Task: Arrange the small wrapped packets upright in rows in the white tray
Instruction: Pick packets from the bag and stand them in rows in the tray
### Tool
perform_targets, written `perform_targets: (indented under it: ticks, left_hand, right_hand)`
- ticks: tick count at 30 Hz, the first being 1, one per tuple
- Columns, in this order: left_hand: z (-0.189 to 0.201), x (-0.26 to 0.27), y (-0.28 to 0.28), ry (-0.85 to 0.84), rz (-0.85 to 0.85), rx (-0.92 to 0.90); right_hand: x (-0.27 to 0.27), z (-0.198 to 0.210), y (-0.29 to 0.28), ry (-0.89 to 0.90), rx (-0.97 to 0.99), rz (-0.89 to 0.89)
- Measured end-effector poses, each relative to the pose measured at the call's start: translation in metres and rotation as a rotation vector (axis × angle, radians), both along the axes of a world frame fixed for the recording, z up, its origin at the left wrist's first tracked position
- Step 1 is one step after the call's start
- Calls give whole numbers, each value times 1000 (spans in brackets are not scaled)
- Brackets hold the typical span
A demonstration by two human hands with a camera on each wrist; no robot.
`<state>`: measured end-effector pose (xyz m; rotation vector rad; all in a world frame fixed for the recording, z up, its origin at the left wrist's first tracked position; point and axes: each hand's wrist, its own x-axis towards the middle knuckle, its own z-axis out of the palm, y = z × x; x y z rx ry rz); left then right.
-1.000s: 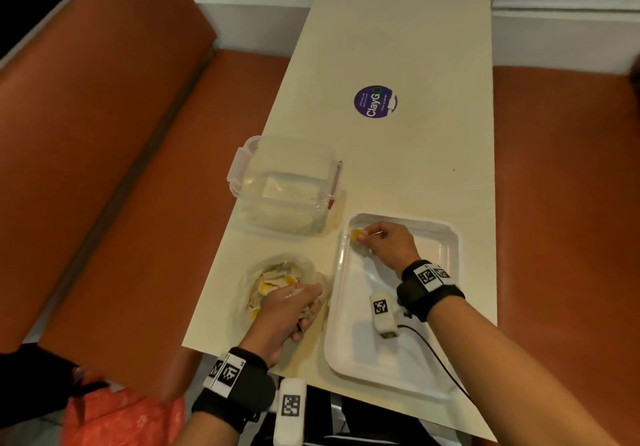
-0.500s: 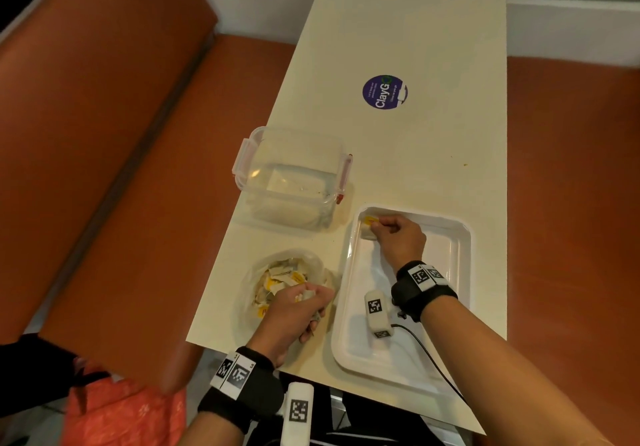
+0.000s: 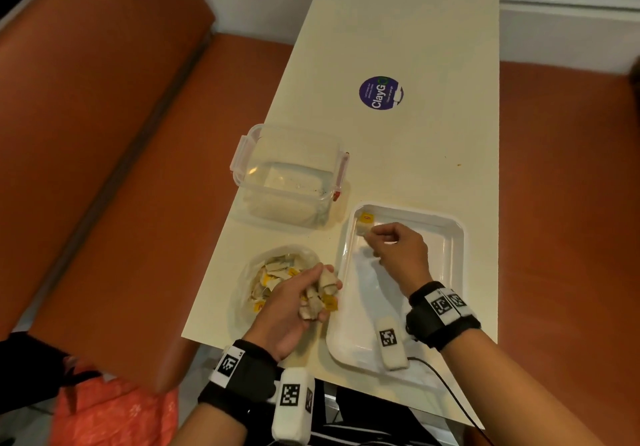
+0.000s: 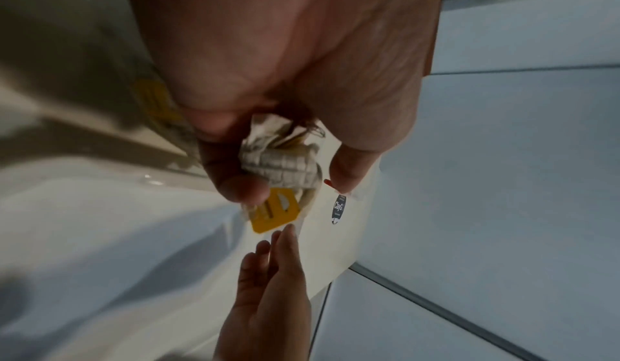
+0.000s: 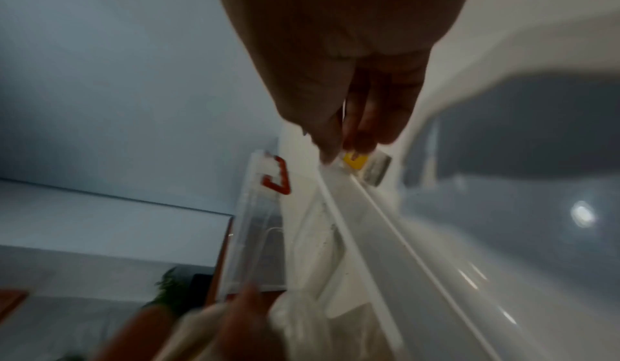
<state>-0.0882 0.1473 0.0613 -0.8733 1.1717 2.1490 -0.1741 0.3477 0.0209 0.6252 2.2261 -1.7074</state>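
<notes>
The white tray [image 3: 453, 248] lies on the table at the right. One small wrapped packet [image 3: 364, 227] with a yellow tag stands in its far left corner. My right hand [image 3: 370, 233] is inside the tray, thumb and forefinger pinching that packet's near edge; the right wrist view shows my fingertips [image 5: 330, 152] at the yellow tag [image 5: 355, 160]. My left hand [image 3: 320, 295] grips a bunch of packets [image 3: 317, 302] just left of the tray's rim. In the left wrist view the bunch [image 4: 282, 165] sits between thumb and fingers, with a yellow tag [image 4: 275, 210] hanging below.
A clear plastic bag [image 3: 249, 283] with several more packets lies open at the table's near left. A clear lidless container [image 3: 291, 175] with red clips stands behind it. A round purple sticker [image 3: 381, 92] is farther up. Orange benches flank the narrow table.
My left hand came up out of the bag with a bunch of packets and moved toward the tray. My right hand stayed at the tray's far left corner, where the packet now stands.
</notes>
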Motion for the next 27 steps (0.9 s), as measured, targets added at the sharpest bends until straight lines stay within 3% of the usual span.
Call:
perform_targets:
  ticks: [3, 5, 14, 19, 21, 27]
  left_hand:
    - [5, -3, 5, 27, 33, 107]
    - [7, -3, 8, 63, 13, 127]
    - [12, 3, 21, 209, -114, -35]
    - [12, 5, 25, 202, -125, -83]
    - [11, 6, 25, 192, -131, -97]
    - [9, 6, 28, 177, -186, -229]
  right_hand:
    - [23, 36, 5, 5, -82, 360]
    - [35, 56, 7, -5, -145, 497]
    - [52, 78, 18, 90, -120, 488]
    - [52, 79, 27, 120, -87, 561]
    - [52, 81, 30, 163, -16, 651]
    - [55, 70, 28, 501, 483, 872]
